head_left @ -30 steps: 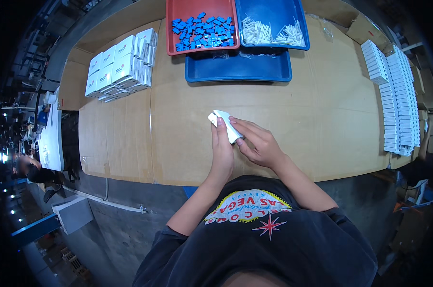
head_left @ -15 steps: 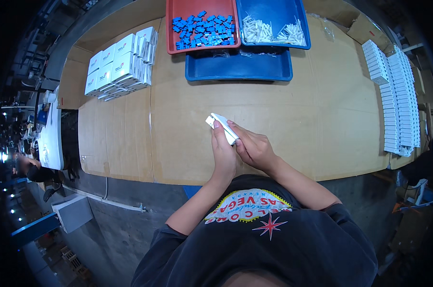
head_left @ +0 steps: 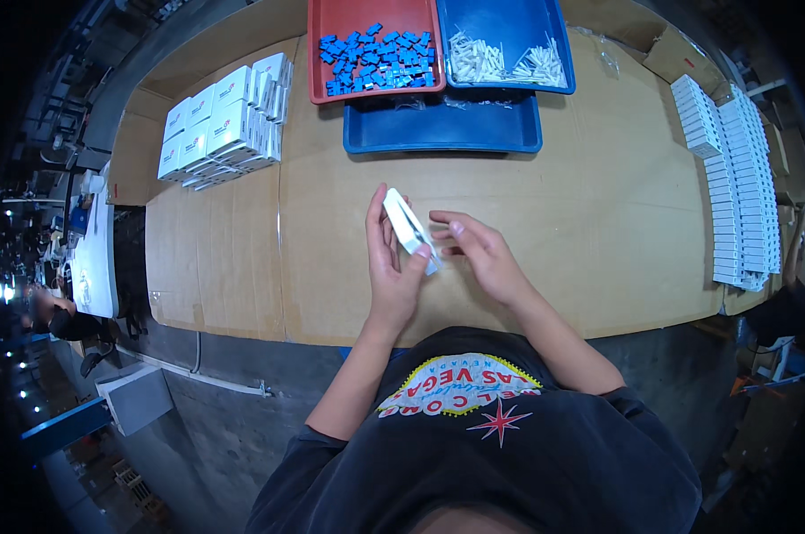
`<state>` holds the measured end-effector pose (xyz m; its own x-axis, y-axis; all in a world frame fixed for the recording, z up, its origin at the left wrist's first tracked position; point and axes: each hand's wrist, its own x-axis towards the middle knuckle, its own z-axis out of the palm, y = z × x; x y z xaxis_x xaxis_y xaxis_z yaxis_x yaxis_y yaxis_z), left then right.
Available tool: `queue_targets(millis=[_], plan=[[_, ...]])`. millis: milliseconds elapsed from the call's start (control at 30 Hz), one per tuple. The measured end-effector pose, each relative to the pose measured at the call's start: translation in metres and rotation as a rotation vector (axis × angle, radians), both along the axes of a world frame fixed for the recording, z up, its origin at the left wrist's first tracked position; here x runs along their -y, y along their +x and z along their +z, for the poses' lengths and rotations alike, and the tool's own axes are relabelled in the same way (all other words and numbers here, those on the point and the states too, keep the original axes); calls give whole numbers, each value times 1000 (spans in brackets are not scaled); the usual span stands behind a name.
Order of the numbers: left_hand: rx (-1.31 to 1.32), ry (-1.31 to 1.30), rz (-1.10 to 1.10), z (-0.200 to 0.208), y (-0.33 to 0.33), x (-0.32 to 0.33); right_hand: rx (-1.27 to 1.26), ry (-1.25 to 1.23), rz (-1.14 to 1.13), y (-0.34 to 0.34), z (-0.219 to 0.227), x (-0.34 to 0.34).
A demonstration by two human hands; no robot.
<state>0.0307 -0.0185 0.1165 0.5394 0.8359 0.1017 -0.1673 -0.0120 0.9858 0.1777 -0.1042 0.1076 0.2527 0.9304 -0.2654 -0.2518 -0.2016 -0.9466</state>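
White box (head_left: pixel 403 222) clasped in L hand (head_left: pixel 393 280), long axis fwd-left; R hand (head_left: pixel 491 260) just rt. of grip, fingers loose, prob. empty.

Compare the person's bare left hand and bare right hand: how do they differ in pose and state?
The left hand grips a tilted, white rectangular box; the right hand holds nothing visible.
The left hand's thumb presses near the box's lower end; the right hand's fingers are loosely spread beside the box.
Both are bare and above the brown cardboard work surface.
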Motion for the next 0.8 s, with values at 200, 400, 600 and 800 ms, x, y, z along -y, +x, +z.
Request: queue_targets(millis=[200,400,600,800], plan=[[-48,73,-144,-7,0,4,-145,4,28,-2,28,-10],[165,-143,-28,4,6,8,-42,219,-90,-19,20,-9],[125,-381,38,3,10,11,577,329,-85,-31,25,-9],[139,-379,123,12,15,16,397,294,-142,-46,28,-7]])
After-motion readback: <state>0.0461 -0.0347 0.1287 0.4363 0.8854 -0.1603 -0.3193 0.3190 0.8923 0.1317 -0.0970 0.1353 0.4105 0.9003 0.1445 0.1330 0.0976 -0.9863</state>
